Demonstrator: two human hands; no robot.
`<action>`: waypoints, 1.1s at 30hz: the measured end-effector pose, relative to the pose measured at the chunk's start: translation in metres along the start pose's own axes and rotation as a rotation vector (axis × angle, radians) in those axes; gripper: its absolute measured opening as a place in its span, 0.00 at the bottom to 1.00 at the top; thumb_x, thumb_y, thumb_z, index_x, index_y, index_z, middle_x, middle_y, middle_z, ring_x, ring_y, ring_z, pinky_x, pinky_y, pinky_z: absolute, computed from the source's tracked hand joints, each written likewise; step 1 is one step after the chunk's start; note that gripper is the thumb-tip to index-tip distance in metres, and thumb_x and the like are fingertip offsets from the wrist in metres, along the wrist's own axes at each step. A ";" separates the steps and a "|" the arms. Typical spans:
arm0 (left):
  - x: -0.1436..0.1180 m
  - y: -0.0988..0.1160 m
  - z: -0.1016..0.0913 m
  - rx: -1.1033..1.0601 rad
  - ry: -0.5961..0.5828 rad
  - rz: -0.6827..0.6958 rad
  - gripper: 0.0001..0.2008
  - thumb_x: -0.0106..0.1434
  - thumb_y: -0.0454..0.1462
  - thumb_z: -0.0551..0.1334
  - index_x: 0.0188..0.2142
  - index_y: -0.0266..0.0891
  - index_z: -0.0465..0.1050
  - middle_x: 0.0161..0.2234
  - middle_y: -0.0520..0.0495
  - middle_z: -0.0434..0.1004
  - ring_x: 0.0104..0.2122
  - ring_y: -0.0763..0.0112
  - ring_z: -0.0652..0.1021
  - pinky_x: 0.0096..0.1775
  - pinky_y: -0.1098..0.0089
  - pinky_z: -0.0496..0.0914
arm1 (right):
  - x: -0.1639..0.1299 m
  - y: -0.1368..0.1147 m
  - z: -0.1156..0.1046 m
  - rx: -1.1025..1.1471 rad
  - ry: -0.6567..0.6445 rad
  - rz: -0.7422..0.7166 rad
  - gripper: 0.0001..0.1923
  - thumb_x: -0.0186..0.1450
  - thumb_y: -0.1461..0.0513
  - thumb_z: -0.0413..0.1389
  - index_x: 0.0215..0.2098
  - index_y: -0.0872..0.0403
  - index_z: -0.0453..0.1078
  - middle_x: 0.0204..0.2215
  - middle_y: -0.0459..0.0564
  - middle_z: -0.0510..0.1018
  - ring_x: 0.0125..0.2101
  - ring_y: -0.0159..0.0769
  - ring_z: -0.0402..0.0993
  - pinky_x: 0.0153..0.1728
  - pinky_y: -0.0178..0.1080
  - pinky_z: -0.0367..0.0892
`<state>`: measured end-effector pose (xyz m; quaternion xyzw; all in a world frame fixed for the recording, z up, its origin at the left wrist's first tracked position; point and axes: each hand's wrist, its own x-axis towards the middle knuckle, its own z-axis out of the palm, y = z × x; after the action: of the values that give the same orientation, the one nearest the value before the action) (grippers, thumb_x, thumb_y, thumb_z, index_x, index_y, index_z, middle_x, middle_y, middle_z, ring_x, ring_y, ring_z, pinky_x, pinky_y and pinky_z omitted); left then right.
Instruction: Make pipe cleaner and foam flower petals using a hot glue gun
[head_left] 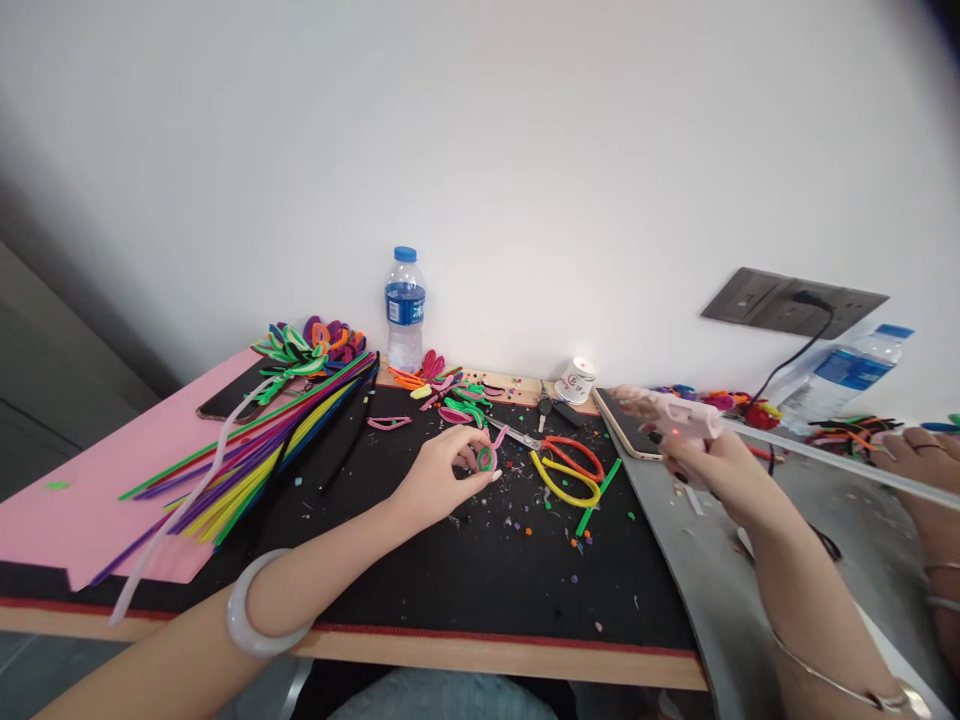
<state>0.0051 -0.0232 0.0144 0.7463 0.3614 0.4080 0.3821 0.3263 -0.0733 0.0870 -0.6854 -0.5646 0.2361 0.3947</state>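
My left hand [448, 468] pinches a small coil of pink and green pipe cleaner [487, 458] above the black mat [420, 590]. In my right hand [709, 462] is a pale pink hot glue gun [686, 418] with a small red light; a long translucent glue stick [840, 463] runs out of its back. Its front end is blurred, pointing left over a pale-edged phone. Between my hands lie scissors [570, 470] with red and yellow handles, beside a green pipe cleaner piece [598, 497].
Pipe cleaners [255, 455] lie fanned over pink sheets [82, 500], near a dark phone [232, 390]. Behind stand a water bottle [405, 310] and a paper cup [576, 380]. At right are a second bottle [847, 370], a wall socket [795, 300] and another person's hand [911, 460].
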 end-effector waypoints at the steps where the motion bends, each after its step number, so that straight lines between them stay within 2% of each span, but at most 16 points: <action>1: 0.000 -0.001 0.000 -0.018 -0.002 -0.016 0.12 0.52 0.36 0.64 0.37 0.37 0.68 0.34 0.49 0.71 0.28 0.76 0.72 0.34 0.71 0.74 | -0.002 -0.003 0.008 0.090 -0.092 0.020 0.14 0.56 0.57 0.56 0.38 0.56 0.69 0.15 0.42 0.65 0.15 0.28 0.56 0.15 0.32 0.53; 5: 0.002 -0.004 0.002 -0.100 -0.025 -0.086 0.13 0.52 0.36 0.64 0.38 0.37 0.67 0.33 0.49 0.70 0.29 0.75 0.74 0.35 0.70 0.74 | -0.009 -0.010 0.049 0.311 -0.360 0.040 0.21 0.55 0.55 0.58 0.43 0.57 0.65 0.14 0.39 0.62 0.14 0.24 0.52 0.14 0.29 0.47; 9: 0.002 -0.005 0.004 -0.146 -0.051 -0.122 0.14 0.52 0.35 0.64 0.39 0.37 0.66 0.32 0.50 0.70 0.30 0.73 0.75 0.35 0.70 0.74 | -0.018 -0.010 0.088 0.430 -0.505 0.077 0.22 0.53 0.54 0.60 0.41 0.57 0.64 0.13 0.37 0.60 0.13 0.23 0.50 0.14 0.29 0.46; 12: 0.001 -0.005 0.005 -0.159 -0.067 -0.125 0.14 0.53 0.35 0.64 0.40 0.37 0.66 0.32 0.50 0.70 0.30 0.74 0.74 0.35 0.71 0.74 | -0.024 -0.005 0.102 0.499 -0.561 0.076 0.21 0.53 0.54 0.60 0.40 0.57 0.63 0.14 0.36 0.59 0.13 0.22 0.50 0.14 0.29 0.47; 24: 0.001 -0.005 0.005 -0.176 -0.091 -0.141 0.15 0.52 0.35 0.64 0.41 0.37 0.67 0.33 0.49 0.70 0.30 0.74 0.73 0.35 0.71 0.73 | -0.026 0.002 0.101 0.527 -0.538 0.092 0.24 0.55 0.55 0.59 0.44 0.56 0.57 0.13 0.34 0.59 0.13 0.21 0.49 0.14 0.28 0.46; 33: 0.001 -0.003 0.006 -0.178 -0.098 -0.135 0.15 0.52 0.35 0.64 0.40 0.37 0.67 0.32 0.49 0.70 0.28 0.75 0.72 0.33 0.72 0.72 | -0.025 0.003 0.103 0.491 -0.544 0.103 0.20 0.55 0.55 0.59 0.40 0.56 0.59 0.13 0.34 0.57 0.13 0.21 0.49 0.14 0.28 0.46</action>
<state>0.0096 -0.0228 0.0097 0.7025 0.3540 0.3746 0.4907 0.2425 -0.0690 0.0217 -0.5099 -0.5401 0.5577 0.3704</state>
